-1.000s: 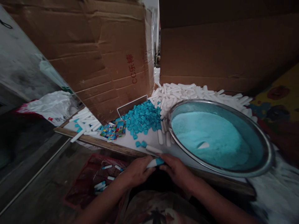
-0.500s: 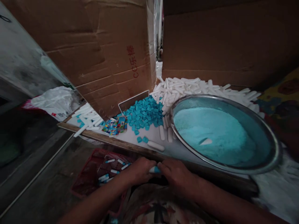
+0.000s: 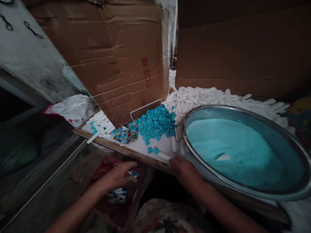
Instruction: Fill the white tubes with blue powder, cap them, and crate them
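Observation:
My left hand (image 3: 122, 174) is over the red plastic basket (image 3: 84, 191), fingers apart, with nothing gripped. Just under its fingertips, white tubes with blue caps (image 3: 133, 174) lie in the basket; more capped tubes (image 3: 118, 195) lie lower down. At the table's front edge, my right hand (image 3: 183, 168) has its fingers closed around the near end of a white plastic tube (image 3: 164, 156). That tube lies on the white tabletop, its far end beside two loose blue caps (image 3: 153, 150). The right fingertips are partly hidden by the hand.
A wide metal basin (image 3: 220, 108) of pale blue powder (image 3: 230, 139) with a white scoop-like piece (image 3: 223, 157) stands at right. Behind lie heaps of blue caps (image 3: 156, 121) and white tubes (image 3: 201, 95). Colourful packets (image 3: 126, 134) sit by the cardboard sheet (image 3: 116, 64).
My hands have moved apart from a blue-capped tube they held together. The left went over the basket and opened; the right reached forward to the white tube. The view shifted slightly.

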